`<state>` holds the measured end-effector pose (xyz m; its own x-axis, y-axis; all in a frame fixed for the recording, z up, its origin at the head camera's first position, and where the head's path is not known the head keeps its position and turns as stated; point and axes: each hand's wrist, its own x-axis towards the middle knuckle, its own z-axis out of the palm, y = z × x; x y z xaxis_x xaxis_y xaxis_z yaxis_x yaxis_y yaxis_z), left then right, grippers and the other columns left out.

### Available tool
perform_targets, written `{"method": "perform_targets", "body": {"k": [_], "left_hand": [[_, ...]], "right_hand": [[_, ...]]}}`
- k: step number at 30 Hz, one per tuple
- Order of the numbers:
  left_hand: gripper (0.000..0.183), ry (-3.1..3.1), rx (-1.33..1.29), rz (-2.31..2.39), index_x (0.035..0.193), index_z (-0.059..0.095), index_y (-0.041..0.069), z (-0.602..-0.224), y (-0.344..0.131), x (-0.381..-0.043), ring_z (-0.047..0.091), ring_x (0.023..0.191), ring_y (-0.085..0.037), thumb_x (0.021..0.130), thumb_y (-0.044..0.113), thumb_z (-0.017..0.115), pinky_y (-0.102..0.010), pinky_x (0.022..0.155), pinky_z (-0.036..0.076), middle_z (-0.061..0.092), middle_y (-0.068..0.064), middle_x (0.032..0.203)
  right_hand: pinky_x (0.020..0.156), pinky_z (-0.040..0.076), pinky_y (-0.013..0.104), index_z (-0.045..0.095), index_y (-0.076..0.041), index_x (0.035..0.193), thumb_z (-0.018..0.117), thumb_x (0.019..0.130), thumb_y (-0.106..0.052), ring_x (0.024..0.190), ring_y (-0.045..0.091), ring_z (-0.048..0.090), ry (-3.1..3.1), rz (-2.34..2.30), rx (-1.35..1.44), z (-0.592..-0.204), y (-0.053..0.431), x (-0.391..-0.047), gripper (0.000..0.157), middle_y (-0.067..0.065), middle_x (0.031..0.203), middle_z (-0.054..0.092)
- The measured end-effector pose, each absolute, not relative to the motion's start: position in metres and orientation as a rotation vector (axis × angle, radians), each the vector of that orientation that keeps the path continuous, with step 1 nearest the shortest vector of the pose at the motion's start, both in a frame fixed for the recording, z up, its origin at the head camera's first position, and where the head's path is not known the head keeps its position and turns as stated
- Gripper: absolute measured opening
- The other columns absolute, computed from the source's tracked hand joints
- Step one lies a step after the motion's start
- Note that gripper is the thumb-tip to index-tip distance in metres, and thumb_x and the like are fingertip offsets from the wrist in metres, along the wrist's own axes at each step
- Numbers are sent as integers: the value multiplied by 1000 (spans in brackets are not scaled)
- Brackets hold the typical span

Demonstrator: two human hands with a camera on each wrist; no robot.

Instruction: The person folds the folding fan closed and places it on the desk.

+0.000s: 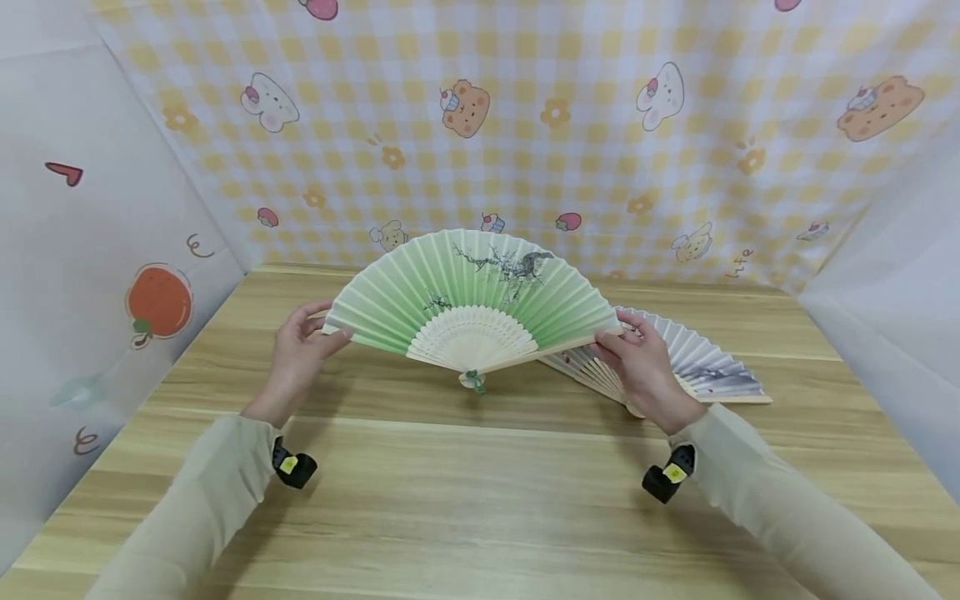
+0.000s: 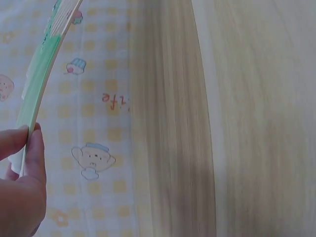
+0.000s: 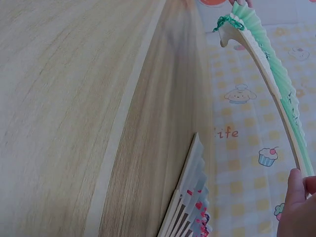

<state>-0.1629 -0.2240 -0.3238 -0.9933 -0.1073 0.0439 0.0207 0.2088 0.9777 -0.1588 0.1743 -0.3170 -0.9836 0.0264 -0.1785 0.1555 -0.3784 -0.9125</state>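
Wood tbl [image 1: 480,500]; grn fan [image 1: 474,292] b/w hands [image 1: 294,358] [image 1: 642,367]

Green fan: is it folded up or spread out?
The green fan is spread: it makes a wide arch, with the left hand and right hand pinching opposite ends.

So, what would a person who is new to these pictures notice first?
Probably the spread green fan in the middle, pinched at its two ends by the left grip and the right grip. Next, the greyish fan on the wooden table, partly behind the right grip, then the yellow checked cloth across the back.
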Motion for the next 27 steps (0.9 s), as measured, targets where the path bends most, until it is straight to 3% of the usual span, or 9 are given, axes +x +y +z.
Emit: {"method": "perform_targets", "body": {"k": [17, 27], "left_hand": [[39, -1996, 25, -2248, 115, 48, 9, -320, -199, -157, 62, 73, -7, 81, -7, 60, -21, 73, 51, 55, -2, 95], [37, -1900, 38, -2267, 111, 50, 10, -324, -189, -157, 62, 76, -6, 82, -11, 55, -21, 74, 51, 55, -2, 97]], "right_hand": [[76, 50, 22, 36, -7, 111, 59, 82, 6, 78, 14, 65, 1496, -2764, 216, -305, 194, -146, 39, 8, 88, 62], [78, 48, 23, 35, -7, 112, 50, 88, 4, 79, 16, 64, 1470, -2838, 212, -305, 198, -146, 30, 10, 93, 59]]}}
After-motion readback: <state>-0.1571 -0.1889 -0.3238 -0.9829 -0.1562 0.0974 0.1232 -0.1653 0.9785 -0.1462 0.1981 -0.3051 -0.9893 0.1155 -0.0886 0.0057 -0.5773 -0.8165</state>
